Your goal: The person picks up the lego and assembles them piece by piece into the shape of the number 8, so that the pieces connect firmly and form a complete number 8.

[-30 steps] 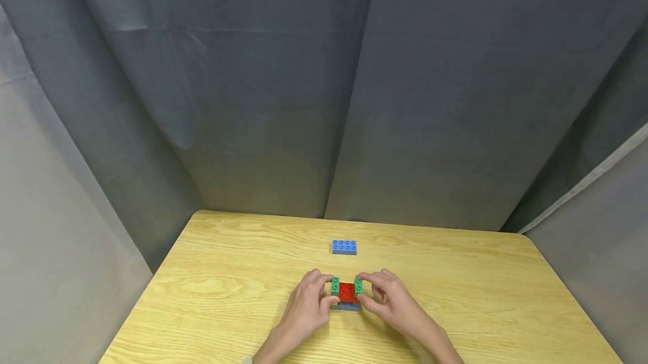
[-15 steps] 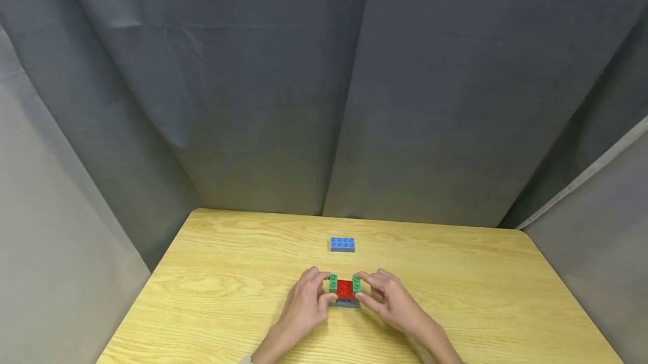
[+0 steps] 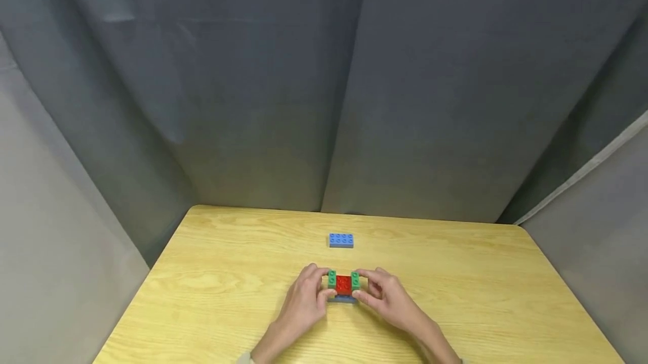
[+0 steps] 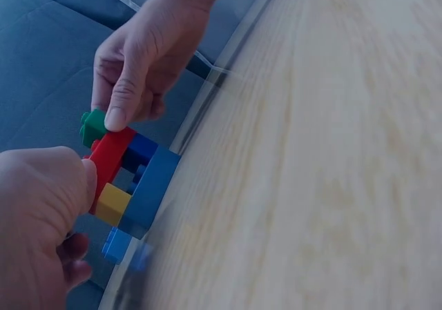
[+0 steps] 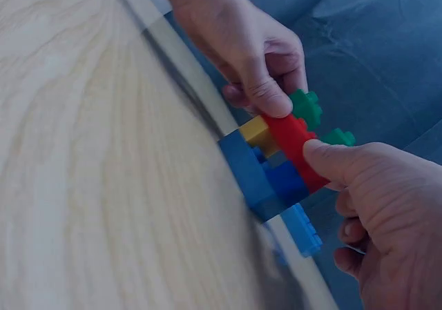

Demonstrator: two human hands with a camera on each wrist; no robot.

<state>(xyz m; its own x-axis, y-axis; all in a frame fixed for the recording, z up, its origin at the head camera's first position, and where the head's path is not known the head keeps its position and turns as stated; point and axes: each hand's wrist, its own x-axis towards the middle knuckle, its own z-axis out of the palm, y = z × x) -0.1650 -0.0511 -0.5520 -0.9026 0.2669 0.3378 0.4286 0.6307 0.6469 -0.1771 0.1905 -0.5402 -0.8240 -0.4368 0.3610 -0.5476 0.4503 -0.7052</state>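
Note:
A small toy-brick structure stands on the table between both hands. Its base is a long blue brick (image 4: 150, 194). A yellow brick (image 4: 113, 204) and a darker blue brick (image 5: 285, 181) sit on the base with a gap between them. Across these two lies a red brick (image 3: 343, 285), topped by a left green brick (image 3: 332, 278) and a right green brick (image 3: 355, 279) at its ends. My left hand (image 3: 305, 300) pinches the structure's left end between thumb and fingers. My right hand (image 3: 391, 300) does likewise at the right end. The thumbs press the red brick's near side.
A separate blue eight-stud brick (image 3: 341, 241) lies on the wooden table (image 3: 243, 251), beyond the structure. Grey curtains (image 3: 263, 99) hang behind the table and at both sides.
The head view has shifted slightly, so the table and bricks appear a little higher in it. Both hands keep the same pinch on the structure.

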